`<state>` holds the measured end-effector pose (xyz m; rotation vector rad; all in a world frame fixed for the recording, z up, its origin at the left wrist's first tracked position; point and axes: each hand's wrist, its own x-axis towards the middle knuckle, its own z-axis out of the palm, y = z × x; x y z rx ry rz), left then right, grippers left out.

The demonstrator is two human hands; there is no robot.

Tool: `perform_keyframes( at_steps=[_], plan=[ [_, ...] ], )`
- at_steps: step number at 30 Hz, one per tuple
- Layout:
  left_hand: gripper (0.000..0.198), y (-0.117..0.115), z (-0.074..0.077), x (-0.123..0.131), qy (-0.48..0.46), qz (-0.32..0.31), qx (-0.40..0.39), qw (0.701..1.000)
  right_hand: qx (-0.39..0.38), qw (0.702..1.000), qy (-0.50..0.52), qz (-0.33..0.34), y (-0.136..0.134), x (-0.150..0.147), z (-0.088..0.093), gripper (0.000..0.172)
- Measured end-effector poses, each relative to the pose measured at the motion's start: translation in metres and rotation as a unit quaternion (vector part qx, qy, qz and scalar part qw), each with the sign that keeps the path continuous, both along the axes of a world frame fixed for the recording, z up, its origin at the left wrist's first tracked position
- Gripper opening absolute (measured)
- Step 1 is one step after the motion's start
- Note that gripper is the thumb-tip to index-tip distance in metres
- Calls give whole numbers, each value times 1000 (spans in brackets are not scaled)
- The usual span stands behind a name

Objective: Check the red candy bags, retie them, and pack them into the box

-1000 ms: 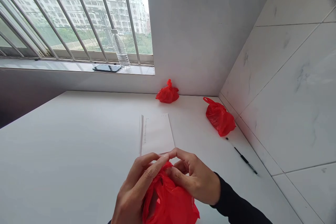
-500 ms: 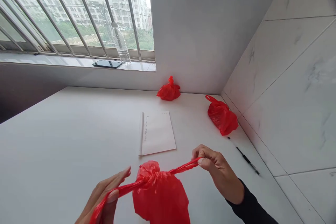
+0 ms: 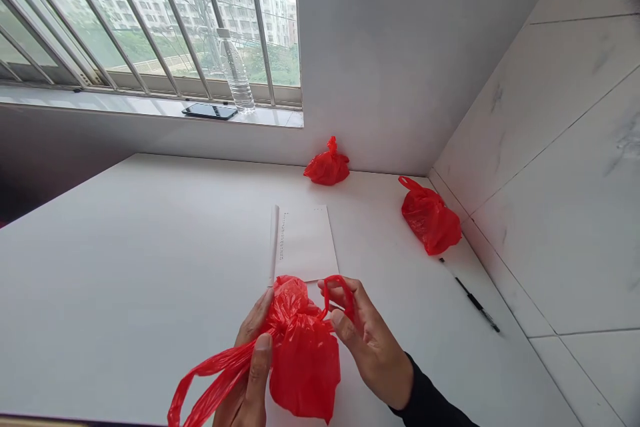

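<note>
A knotted red plastic bag (image 3: 305,367) hangs in front of me, gathered tight at its neck. My left hand (image 3: 253,353) grips it at the left side of the neck, thumb in front over the base of a long handle that trails down to the left. On the other side, my right hand (image 3: 367,330) has its fingers curled around the short loop of the second handle, with the thumb close to the knot. The bag's contents are hidden by the plastic.
Behind the bag, a white booklet (image 3: 307,240) lies on the white table (image 3: 150,280). Two more red bags, one by the back wall (image 3: 327,163) and one by the tiled wall (image 3: 431,220), stand beyond. A pen (image 3: 477,305) lies at right. A bottle (image 3: 236,73) and phone (image 3: 210,111) occupy the windowsill.
My hands have come together from pulling the two handles apart. The left now holds the bag's neck, and the right handle has gone from a taut strand to a slack loop.
</note>
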<state>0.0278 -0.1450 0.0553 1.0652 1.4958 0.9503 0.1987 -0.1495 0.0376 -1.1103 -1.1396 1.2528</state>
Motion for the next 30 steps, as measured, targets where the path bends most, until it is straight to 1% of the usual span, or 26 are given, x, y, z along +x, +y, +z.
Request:
perform_keyframes(
  at_steps=[1,3,4,6,8,9,11,13,15,19,21,22,23,24,26,27,28,30],
  plan=[
    [54,0,-6,2,4,-3,0,1000,6,1000,-6,12,0,-8,-5,39],
    [54,-2,-26,6,-1,-4,9,1000,6,999,-43,24,-2,-23,-18,46],
    [53,-3,-38,6,-3,-2,18,1000,2,997,-71,17,-4,-31,-26,49],
    [52,-7,-64,6,2,-3,48,999,-4,991,-133,-23,-8,-47,-43,51],
    [50,-11,-86,4,22,-12,89,996,11,981,-184,-58,-12,-59,-59,53],
    [50,-13,-94,2,32,-18,107,994,21,977,-203,-65,-13,-63,-66,54],
    [52,-15,-102,1,48,-30,130,990,34,969,-234,-68,-15,-66,-76,55],
    [54,-14,-104,0,70,-37,147,986,44,963,-258,-67,-15,-67,-81,56],
    [55,-10,-103,-1,110,-48,182,976,56,956,-279,-77,-15,-66,-84,55],
    [57,-2,-109,-2,206,-80,263,939,64,947,-302,-87,-13,-65,-89,54],
    [56,-3,-112,-3,222,-93,261,935,57,951,-293,-79,-14,-63,-91,53],
    [56,-5,-113,-2,215,-93,243,941,51,956,-281,-73,-15,-62,-90,52],
    [54,-7,-112,-1,199,-85,215,952,41,961,-263,-66,-17,-59,-90,50],
    [53,-11,-109,0,179,-64,185,964,29,967,-244,-61,-20,-56,-89,49],
    [49,-18,-101,1,140,6,137,981,-6,975,-212,-60,-28,-49,-88,48],
    [47,-22,-96,2,129,42,129,982,-27,975,-208,-70,-31,-45,-90,49],
    [46,-24,-91,2,117,65,126,983,-54,972,-211,-84,-34,-42,-92,49],
    [46,-30,-82,0,93,83,90,988,-89,965,-226,-102,-38,-37,-101,49]
  ],
)
